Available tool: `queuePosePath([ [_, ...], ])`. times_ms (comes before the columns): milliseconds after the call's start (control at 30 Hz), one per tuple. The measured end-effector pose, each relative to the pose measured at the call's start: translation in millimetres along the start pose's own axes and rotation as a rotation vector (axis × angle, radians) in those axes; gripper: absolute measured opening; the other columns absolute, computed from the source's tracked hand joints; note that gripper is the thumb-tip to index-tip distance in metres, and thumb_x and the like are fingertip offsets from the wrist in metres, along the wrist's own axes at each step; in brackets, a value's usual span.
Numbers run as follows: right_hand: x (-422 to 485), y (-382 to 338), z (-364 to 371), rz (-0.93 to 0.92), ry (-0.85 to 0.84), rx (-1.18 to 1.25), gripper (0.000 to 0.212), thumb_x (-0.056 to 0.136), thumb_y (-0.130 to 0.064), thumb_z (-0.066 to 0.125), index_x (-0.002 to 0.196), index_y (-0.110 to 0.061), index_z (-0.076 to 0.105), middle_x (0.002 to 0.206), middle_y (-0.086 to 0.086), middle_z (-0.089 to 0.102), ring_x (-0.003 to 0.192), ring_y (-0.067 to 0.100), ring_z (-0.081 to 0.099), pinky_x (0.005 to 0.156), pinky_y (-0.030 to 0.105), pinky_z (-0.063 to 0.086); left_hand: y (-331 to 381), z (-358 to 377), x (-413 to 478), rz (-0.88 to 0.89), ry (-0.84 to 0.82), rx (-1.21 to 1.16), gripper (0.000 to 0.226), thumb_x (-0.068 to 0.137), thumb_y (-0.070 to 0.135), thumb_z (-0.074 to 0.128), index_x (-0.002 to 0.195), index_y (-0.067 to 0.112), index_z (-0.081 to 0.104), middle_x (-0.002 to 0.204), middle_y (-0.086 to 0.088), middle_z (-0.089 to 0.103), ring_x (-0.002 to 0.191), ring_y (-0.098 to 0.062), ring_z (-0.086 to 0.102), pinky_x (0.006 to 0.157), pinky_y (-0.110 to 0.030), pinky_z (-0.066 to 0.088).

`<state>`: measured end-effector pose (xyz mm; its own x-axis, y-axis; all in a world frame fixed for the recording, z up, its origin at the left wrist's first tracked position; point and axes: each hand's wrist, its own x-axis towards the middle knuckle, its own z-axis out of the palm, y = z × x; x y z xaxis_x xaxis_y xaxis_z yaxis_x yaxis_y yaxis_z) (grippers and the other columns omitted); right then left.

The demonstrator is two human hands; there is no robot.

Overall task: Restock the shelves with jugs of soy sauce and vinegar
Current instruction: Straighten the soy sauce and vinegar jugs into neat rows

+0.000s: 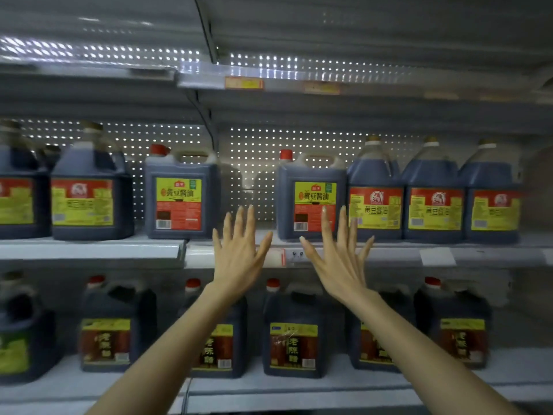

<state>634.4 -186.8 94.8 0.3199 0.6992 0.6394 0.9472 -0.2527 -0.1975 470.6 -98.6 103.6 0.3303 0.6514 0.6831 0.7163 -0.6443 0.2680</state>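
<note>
Left hand [239, 253] and right hand [338, 259] raised before the middle shelf [89, 250], fingers spread, holding nothing. Right fingertips overlap a red-capped soy sauce jug [311, 196]; contact unclear.

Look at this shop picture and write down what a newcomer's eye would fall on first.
The left hand and right hand are raised in the middle of the view, fingers spread, holding nothing. Behind them, the middle shelf carries dark jugs with yellow and red labels, with a gap between two red-capped jugs. Another row of jugs stands on the lower shelf.
</note>
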Motion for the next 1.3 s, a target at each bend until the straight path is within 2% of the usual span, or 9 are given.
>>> queuePosePath([
  [200, -12, -51, 0, -0.073, -0.029, 0.082, 0.08, 0.064, -0.081, -0.02, 0.129, -0.042, -0.043, 0.13, -0.007, -0.055, 0.133, 0.022, -0.037, 0.101, 0.055, -0.024, -58, -42, -16, -0.089, -0.009, 0.009, 0.073, 0.098, 0.055, 0.023, 0.15, 0.022, -0.017, 0.159, -0.003, -0.017, 0.146, -0.024, -0.015, 0.117, -0.046, -0.004],
  [400, 5, -111, 13, -0.099, 0.039, 0.172, 0.08, 0.069, -0.08, -0.007, 0.137, -0.045, -0.031, 0.146, -0.005, -0.041, 0.135, 0.017, -0.035, 0.107, 0.051, -0.021, -126, -66, 16, -0.169, 0.069, -0.145, 0.08, 0.097, 0.053, 0.034, 0.151, 0.017, -0.013, 0.161, -0.009, -0.009, 0.147, -0.025, -0.008, 0.117, -0.044, 0.001],
  [600, 56, -190, 56, -0.08, 0.06, 0.326, 0.086, 0.062, -0.089, -0.004, 0.13, -0.049, -0.035, 0.139, -0.012, -0.044, 0.139, 0.014, -0.028, 0.11, 0.049, -0.016, -195, -73, 66, -0.089, 0.036, -0.439, 0.087, 0.095, 0.048, 0.046, 0.152, 0.011, -0.008, 0.161, -0.01, -0.006, 0.148, -0.022, -0.005, 0.12, -0.039, 0.001],
  [767, 81, -206, 97, -0.023, 0.074, 0.135, 0.084, 0.065, -0.085, -0.008, 0.131, -0.044, -0.039, 0.14, -0.007, -0.047, 0.134, 0.016, -0.037, 0.108, 0.055, -0.019, -232, -58, 103, -0.067, -0.179, -0.692, 0.12, 0.064, 0.086, 0.052, 0.15, 0.032, -0.011, 0.157, -0.008, 0.019, 0.144, -0.024, 0.024, 0.115, -0.052, 0.027],
  [900, 82, -184, 110, -0.019, 0.097, -0.07, 0.081, 0.068, -0.084, -0.018, 0.134, -0.043, -0.04, 0.142, -0.008, -0.049, 0.134, 0.014, -0.043, 0.1, 0.049, -0.037, -233, -62, 112, -0.047, -0.216, -0.774, 0.111, 0.067, 0.064, 0.07, 0.147, 0.031, 0.001, 0.144, -0.01, 0.041, 0.129, -0.026, 0.047, 0.104, -0.054, 0.042],
  [1000, 83, -173, 115, -0.01, 0.13, -0.09, 0.074, 0.077, -0.079, -0.012, 0.137, -0.044, -0.037, 0.145, -0.011, -0.046, 0.138, 0.012, -0.037, 0.105, 0.047, -0.032, -240, -57, 118, -0.023, -0.213, -0.751, 0.094, 0.078, 0.037, 0.072, 0.147, 0.023, 0.01, 0.134, -0.006, 0.051, 0.11, -0.02, 0.058, 0.098, -0.043, 0.048],
  [1200, 79, -173, 125, -0.038, 0.33, -0.057, 0.07, 0.091, -0.071, 0.002, 0.15, -0.037, -0.014, 0.158, -0.008, -0.023, 0.145, 0.011, -0.019, 0.114, 0.049, -0.015, -243, -57, 115, 0.03, -0.103, -0.661, 0.091, 0.072, 0.044, 0.074, 0.146, 0.028, 0.022, 0.113, 0.011, 0.054, 0.085, -0.004, 0.054, 0.066, -0.006, 0.043],
  [1267, 80, -173, 126, -0.04, 0.376, -0.028, 0.07, 0.092, -0.07, 0.005, 0.151, -0.035, -0.011, 0.16, -0.005, -0.017, 0.147, 0.014, -0.01, 0.115, 0.049, -0.01, -238, -55, 115, 0.052, -0.084, -0.616, 0.096, 0.068, 0.055, 0.071, 0.146, 0.029, 0.021, 0.117, 0.011, 0.055, 0.09, -0.006, 0.058, 0.069, -0.007, 0.046],
  [1300, 80, -173, 127, -0.046, 0.395, -0.014, 0.07, 0.093, -0.069, 0.007, 0.152, -0.035, -0.01, 0.161, -0.004, -0.016, 0.148, 0.015, -0.007, 0.115, 0.049, -0.009, -235, -52, 116, 0.068, -0.081, -0.598, 0.103, 0.063, 0.066, 0.068, 0.146, 0.029, 0.019, 0.123, 0.007, 0.057, 0.097, -0.011, 0.061, 0.078, -0.018, 0.052],
])
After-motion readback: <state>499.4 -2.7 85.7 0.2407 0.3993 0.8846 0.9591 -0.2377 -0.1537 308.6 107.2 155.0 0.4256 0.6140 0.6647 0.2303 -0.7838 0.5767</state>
